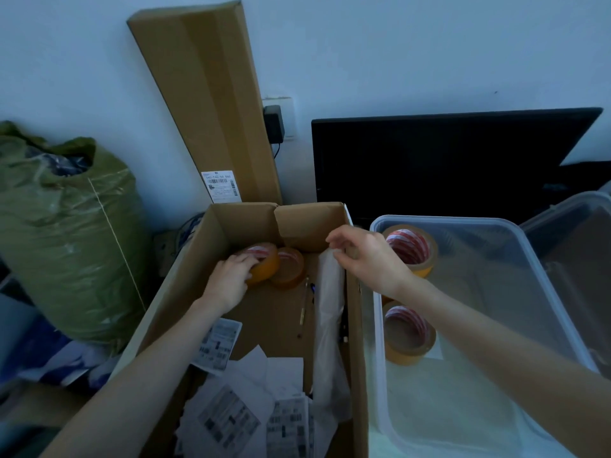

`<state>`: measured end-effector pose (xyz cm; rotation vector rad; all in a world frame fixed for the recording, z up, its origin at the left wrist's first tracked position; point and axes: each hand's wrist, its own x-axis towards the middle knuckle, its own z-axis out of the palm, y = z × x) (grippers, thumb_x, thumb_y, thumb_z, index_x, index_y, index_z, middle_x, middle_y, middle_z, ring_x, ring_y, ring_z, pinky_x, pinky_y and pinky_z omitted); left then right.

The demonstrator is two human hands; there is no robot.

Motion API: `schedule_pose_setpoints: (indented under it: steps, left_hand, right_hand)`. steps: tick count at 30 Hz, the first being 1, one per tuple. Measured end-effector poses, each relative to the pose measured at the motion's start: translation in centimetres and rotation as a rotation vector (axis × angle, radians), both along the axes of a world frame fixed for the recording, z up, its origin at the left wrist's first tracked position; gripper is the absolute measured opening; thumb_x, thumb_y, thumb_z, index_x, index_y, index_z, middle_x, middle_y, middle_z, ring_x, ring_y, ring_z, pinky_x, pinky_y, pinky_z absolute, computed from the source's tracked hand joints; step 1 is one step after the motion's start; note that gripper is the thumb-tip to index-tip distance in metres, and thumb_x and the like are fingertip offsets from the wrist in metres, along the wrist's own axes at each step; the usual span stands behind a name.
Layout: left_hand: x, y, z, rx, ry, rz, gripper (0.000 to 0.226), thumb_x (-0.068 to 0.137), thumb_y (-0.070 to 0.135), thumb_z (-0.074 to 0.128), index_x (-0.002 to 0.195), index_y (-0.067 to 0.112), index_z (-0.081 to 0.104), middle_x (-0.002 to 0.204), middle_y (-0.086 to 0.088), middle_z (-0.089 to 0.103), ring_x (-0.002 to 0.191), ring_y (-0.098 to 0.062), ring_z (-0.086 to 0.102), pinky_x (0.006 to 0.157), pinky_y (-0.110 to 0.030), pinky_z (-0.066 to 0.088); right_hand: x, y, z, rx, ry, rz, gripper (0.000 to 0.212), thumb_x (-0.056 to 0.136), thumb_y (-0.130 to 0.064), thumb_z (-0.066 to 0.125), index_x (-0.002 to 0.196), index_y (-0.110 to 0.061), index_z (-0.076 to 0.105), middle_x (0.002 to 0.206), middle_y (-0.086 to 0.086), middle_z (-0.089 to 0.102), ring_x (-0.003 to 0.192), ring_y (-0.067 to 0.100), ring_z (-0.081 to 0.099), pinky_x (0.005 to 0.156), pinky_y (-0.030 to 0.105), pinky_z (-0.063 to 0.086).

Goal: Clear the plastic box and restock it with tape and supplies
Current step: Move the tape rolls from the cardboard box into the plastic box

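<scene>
Fingers curled over the top, the left hand [231, 279] grips a yellow-brown roll of packing tape with a red-and-white core [263, 262] down inside the open brown cardboard carton [355, 325], at about ten o'clock from frame centre. A second, paler amber tape roll [291, 267] lies touching it at its three o'clock side. Over at the carton's right wall the right hand [367, 256] hovers with fingers loosely bent; whether it pinches the white paper sheet [327, 312] standing against that wall, I cannot tell. At three o'clock sits the clear plastic box [380, 385], two more yellow tape rolls inside: one [413, 247] at its far corner, one [408, 333] nearer. Printed white labels [231, 414] litter the carton floor at six o'clock.
</scene>
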<state>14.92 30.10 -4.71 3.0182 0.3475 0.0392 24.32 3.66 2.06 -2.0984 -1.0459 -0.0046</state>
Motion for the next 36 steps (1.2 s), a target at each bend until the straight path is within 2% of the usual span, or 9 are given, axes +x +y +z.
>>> schedule_pose_setpoints:
  steps: [4,10,16,20,24,27,31,33,36]
  left_hand:
    - [-1.2,-1.8,2.2,0.043,-0.090,-0.241,0.048,0.089,0.006,0.060,0.134,0.019,0.049,0.137,-0.001,0.050,0.127,-0.017,0.043,0.107,-0.032,0.032]
    - [-2.7,-4.2,4.7,0.084,-0.292,-0.536,0.052,0.071,-0.003,0.076,0.116,0.019,0.061,0.116,0.003,0.062,0.116,-0.013,0.046,0.098,-0.033,0.042]
    - [-3.0,-5.6,5.4,0.011,-0.379,-0.593,0.051,0.073,-0.005,0.073,0.117,0.017,0.057,0.118,0.000,0.061,0.119,-0.014,0.046,0.101,-0.031,0.039]
    - [-2.4,-6.3,4.4,-0.109,-0.399,-0.405,0.045,0.092,0.017,0.058,0.134,0.021,0.044,0.136,0.001,0.047,0.130,-0.012,0.037,0.107,-0.027,0.030]
    - [-0.6,-5.8,1.7,-0.153,-0.240,-0.107,0.049,0.094,0.021,0.055,0.141,0.020,0.039,0.145,0.003,0.038,0.135,-0.016,0.032,0.110,-0.034,0.029]
    - [1.2,-5.2,-0.9,-0.123,0.030,0.035,0.051,0.095,0.021,0.052,0.143,0.024,0.035,0.150,0.001,0.031,0.138,-0.025,0.028,0.112,-0.046,0.028]
    - [2.9,-4.9,-3.9,-0.107,0.406,0.139,0.053,0.098,0.021,0.044,0.148,0.021,0.026,0.156,-0.004,0.020,0.138,-0.033,0.029,0.110,-0.048,0.032]
    - [3.3,-4.9,-4.7,-0.171,0.456,0.165,0.056,0.098,0.015,0.043,0.149,0.021,0.023,0.158,-0.005,0.014,0.136,-0.032,0.033,0.107,-0.046,0.037]
    - [3.4,-5.3,-5.3,-0.190,0.426,0.169,0.055,0.097,0.008,0.044,0.148,0.019,0.026,0.158,-0.006,0.009,0.131,-0.031,0.040,0.104,-0.043,0.042]
  right_hand:
    - [-0.6,-0.1,0.2,-0.080,0.074,0.050,0.043,0.089,-0.013,0.063,0.130,-0.016,0.050,0.126,0.004,0.056,0.120,0.015,0.052,0.100,0.027,0.044]
    - [-1.4,-0.5,0.2,-0.141,0.079,0.126,0.055,0.088,-0.020,0.066,0.139,-0.021,0.044,0.133,0.001,0.051,0.117,0.009,0.047,0.100,0.020,0.039]
    - [-1.4,-1.8,0.3,-0.125,0.084,0.126,0.037,0.084,-0.024,0.071,0.118,-0.020,0.057,0.107,-0.007,0.054,0.096,0.008,0.052,0.083,0.015,0.040]
    - [-1.4,-2.8,-0.3,-0.125,0.021,0.034,0.028,0.081,-0.025,0.073,0.103,-0.019,0.059,0.096,-0.002,0.056,0.085,0.017,0.056,0.078,0.030,0.048]
    - [-1.6,-3.8,-0.8,-0.050,0.060,-0.043,0.026,0.079,-0.025,0.075,0.099,-0.021,0.059,0.096,-0.001,0.058,0.090,0.013,0.053,0.078,0.015,0.041]
    - [-2.0,-4.1,-0.6,-0.002,0.068,-0.099,0.026,0.078,-0.024,0.076,0.099,-0.020,0.061,0.094,-0.006,0.057,0.086,0.006,0.051,0.075,0.006,0.036]
    - [-2.6,-5.2,-0.1,0.056,0.075,-0.145,0.026,0.077,-0.019,0.078,0.098,-0.015,0.063,0.088,-0.013,0.052,0.081,-0.003,0.050,0.072,0.003,0.036]
    - [-2.8,-5.9,0.0,0.064,0.083,-0.147,0.026,0.075,-0.018,0.079,0.096,-0.015,0.063,0.086,-0.017,0.051,0.079,-0.002,0.051,0.071,0.004,0.036]
    - [-2.8,-6.9,0.0,0.052,0.103,-0.146,0.028,0.073,-0.019,0.081,0.096,-0.015,0.064,0.090,-0.006,0.057,0.082,0.009,0.056,0.071,0.013,0.043]
